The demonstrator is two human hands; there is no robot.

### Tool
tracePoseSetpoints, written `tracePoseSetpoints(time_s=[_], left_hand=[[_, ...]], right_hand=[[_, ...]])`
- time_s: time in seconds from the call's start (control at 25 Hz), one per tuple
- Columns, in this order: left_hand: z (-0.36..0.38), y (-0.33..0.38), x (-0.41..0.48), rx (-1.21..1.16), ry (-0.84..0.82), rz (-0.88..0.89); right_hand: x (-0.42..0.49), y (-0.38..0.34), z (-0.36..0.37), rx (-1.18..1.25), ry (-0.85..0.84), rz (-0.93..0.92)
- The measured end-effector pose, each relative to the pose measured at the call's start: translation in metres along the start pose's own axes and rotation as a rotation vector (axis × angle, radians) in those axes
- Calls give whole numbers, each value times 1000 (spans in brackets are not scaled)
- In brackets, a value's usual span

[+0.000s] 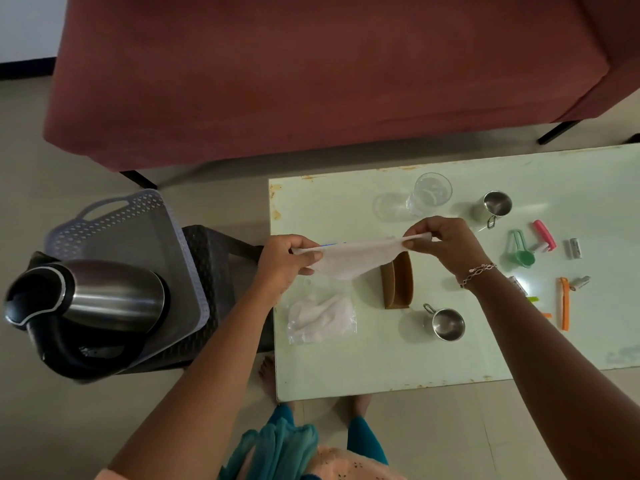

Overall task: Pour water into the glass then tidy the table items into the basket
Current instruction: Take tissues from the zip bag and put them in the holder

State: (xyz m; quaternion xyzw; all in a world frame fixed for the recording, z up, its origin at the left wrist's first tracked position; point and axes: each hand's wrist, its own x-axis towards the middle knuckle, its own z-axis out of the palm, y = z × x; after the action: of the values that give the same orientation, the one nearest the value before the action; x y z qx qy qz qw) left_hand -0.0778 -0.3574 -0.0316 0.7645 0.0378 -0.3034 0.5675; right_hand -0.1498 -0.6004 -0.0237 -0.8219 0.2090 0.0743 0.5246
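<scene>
Both hands, left hand [289, 259] and right hand [441, 239], pinch a white cloth [349, 259] stretched left-to-right above the bench [381, 368]. The basket [114, 230] (kettle [86, 299] inside) sits well off left, nearer the left hand.

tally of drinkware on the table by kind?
Clear glass: 1
Steel mugs with handles, far and near: 2
Total: 3
</scene>
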Motion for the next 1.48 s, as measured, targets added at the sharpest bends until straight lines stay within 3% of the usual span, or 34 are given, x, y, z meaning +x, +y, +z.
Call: tracePoseSetpoints(time_s=[0.16,0.4,0.56,0.68,0.84,0.96,1.12,1.2,1.32,1.48], left_hand=[[4,-5,1,226,-90,-68],[47,19,-5,362,-248,281],[76,28,-7,385,-307,278],[81,27,-8,161,-309,174],[84,20,-6,-173,-316,23],[90,10,-2,-341,-269,-69],[104,-3,2,-369,-205,-133],[108,-12,7,-187,-143,-80],[106,-32,17,354,-69,81],[106,-63,25,893,-194,179]], right_hand=[[-3,-7,-2,162,-1,-51],[-5,-31,-3,-315,-57,-274],[-9,-42,-8,-301,-108,-314],[-6,-38,-13,-61,-78,-235],[-10,-8,-15,445,-109,35],[-23,21,-4,438,-154,130],[-33,42,15,376,80,141],[-31,48,17,202,218,134],[-22,64,20,-143,348,184],[-4,91,45,-300,361,245]])
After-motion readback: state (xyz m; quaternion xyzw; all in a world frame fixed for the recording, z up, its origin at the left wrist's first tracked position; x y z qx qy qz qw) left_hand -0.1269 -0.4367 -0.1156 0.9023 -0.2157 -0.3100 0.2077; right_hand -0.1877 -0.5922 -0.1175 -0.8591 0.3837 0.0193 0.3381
